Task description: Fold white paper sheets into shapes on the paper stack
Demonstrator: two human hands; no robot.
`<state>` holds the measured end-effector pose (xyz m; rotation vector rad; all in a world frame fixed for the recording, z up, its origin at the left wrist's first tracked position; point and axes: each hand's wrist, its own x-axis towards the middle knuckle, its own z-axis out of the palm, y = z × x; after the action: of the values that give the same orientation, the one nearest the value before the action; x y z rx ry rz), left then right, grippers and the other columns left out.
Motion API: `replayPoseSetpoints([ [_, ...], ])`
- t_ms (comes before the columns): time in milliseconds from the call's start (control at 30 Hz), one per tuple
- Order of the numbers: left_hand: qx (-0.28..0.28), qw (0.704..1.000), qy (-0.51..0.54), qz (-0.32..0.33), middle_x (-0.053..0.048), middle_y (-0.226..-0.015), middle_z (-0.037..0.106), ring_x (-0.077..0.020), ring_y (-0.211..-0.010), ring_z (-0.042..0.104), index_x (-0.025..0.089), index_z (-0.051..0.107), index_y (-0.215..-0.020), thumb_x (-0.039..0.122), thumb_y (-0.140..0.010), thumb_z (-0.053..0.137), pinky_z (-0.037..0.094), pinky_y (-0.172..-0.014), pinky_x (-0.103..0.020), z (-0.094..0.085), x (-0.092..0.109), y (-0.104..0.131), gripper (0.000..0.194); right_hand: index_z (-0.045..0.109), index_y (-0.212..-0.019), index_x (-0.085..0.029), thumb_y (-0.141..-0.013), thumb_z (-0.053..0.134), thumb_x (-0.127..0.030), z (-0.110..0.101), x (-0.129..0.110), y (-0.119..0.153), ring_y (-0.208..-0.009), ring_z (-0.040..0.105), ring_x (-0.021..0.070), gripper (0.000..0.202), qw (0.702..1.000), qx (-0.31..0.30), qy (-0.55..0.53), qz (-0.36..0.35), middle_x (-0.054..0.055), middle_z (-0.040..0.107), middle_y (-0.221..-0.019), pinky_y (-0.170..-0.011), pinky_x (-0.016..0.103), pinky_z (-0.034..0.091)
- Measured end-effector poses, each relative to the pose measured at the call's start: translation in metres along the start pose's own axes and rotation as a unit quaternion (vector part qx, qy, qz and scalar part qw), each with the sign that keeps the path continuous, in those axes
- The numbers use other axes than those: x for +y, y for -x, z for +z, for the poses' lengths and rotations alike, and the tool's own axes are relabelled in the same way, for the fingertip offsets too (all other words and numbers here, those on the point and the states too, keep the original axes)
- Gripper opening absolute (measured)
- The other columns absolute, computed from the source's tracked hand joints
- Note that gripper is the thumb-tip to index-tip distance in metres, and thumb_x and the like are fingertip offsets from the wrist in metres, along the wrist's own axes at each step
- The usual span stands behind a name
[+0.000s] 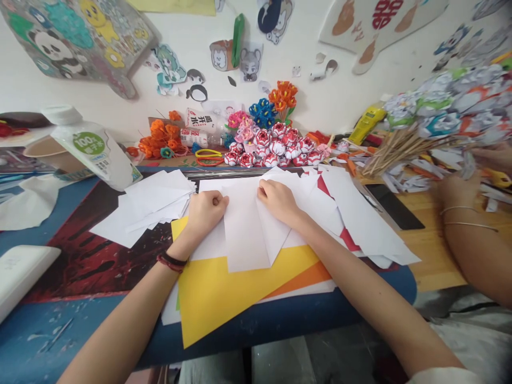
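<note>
A white sheet of paper (245, 229) stands between my two hands over the middle of the desk. My left hand (207, 210) is closed, its thumb and curled fingers at the sheet's left edge. On the other edge, my right hand (278, 200) is closed too, its fingertips hidden behind the knuckles or the paper. More white paper shows behind and to the right of that sheet. Below lie a yellow sheet (228, 298) and an orange sheet (302, 280). White sheets (154, 202) are piled left of my left hand.
White sheets (364, 218) with red paper beneath lie at right, beside a black phone (394, 205). A white bottle (94, 149) stands at left. Red-and-white paper flowers (276, 146) line the back. A co-worker's hand (458, 186), blurred, works at far right near wooden sticks (394, 149).
</note>
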<state>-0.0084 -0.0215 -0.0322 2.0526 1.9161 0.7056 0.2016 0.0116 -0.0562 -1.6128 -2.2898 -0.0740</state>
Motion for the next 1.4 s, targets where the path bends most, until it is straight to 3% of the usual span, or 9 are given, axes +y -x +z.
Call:
replayPoseSetpoints([
  [333,-0.004,1.000,0.016,-0.018,-0.001,-0.060,0.057,-0.0151,-0.059,0.047,0.020,0.053,-0.058,0.044,-0.083,0.047,0.030,-0.061,-0.028,-0.003,-0.003,0.004,0.035,0.061,-0.090,-0.018,-0.094,0.043,-0.022,-0.001,0.002,0.000,-0.079,0.058,0.0169,0.019,1.000,-0.001,-0.014,0.009,0.005,0.069,-0.092,-0.063,0.030,0.026],
  [467,-0.052,0.997,0.037,-0.043,0.000,-0.053,0.053,-0.0143,-0.056,0.044,0.019,0.054,-0.054,0.055,-0.081,0.049,0.030,-0.059,-0.029,-0.011,-0.002,0.003,0.045,0.061,-0.086,-0.018,-0.092,0.045,-0.022,0.000,0.003,-0.003,-0.078,0.059,0.0169,0.019,0.999,0.007,-0.023,0.021,0.005,0.070,-0.092,-0.062,0.030,0.026],
  [567,-0.078,0.994,0.064,-0.047,0.001,-0.050,0.054,-0.0136,-0.054,0.045,0.019,0.055,-0.053,0.050,-0.077,0.056,0.032,-0.059,-0.028,-0.014,-0.002,0.002,0.039,0.063,-0.085,-0.019,-0.092,0.045,-0.023,-0.003,0.004,-0.005,-0.077,0.059,0.0170,0.019,0.999,0.009,-0.033,0.030,0.005,0.071,-0.090,-0.062,0.029,0.026],
  [800,-0.004,0.996,0.072,-0.057,0.000,-0.058,0.066,-0.0164,-0.061,0.056,0.020,0.062,-0.061,0.042,-0.078,0.057,0.037,-0.065,-0.028,-0.010,-0.007,0.001,0.028,0.067,-0.081,-0.020,-0.092,0.047,-0.029,-0.017,-0.003,0.002,-0.072,0.060,0.0175,0.024,0.998,0.007,-0.014,0.068,0.004,0.071,-0.080,-0.059,0.029,0.026],
  [1267,-0.008,0.999,0.046,0.001,-0.001,-0.059,0.067,-0.0174,-0.062,0.059,0.020,0.059,-0.064,0.042,-0.083,0.053,0.038,-0.067,-0.028,0.000,-0.003,-0.011,0.029,0.069,-0.081,-0.021,-0.094,0.045,-0.032,-0.013,-0.005,0.002,-0.072,0.062,0.0180,0.029,0.999,-0.013,0.009,0.052,0.005,0.072,-0.082,-0.059,0.029,0.026],
  [1400,0.000,1.000,0.028,0.009,-0.002,-0.063,0.068,-0.0175,-0.063,0.058,0.020,0.066,-0.069,0.051,-0.088,0.047,0.036,-0.065,-0.028,0.002,0.001,-0.011,0.041,0.070,-0.082,-0.021,-0.093,0.046,-0.034,-0.008,-0.001,-0.002,-0.073,0.063,0.0190,0.030,0.997,-0.031,0.027,0.066,0.006,0.073,-0.083,-0.059,0.029,0.026],
])
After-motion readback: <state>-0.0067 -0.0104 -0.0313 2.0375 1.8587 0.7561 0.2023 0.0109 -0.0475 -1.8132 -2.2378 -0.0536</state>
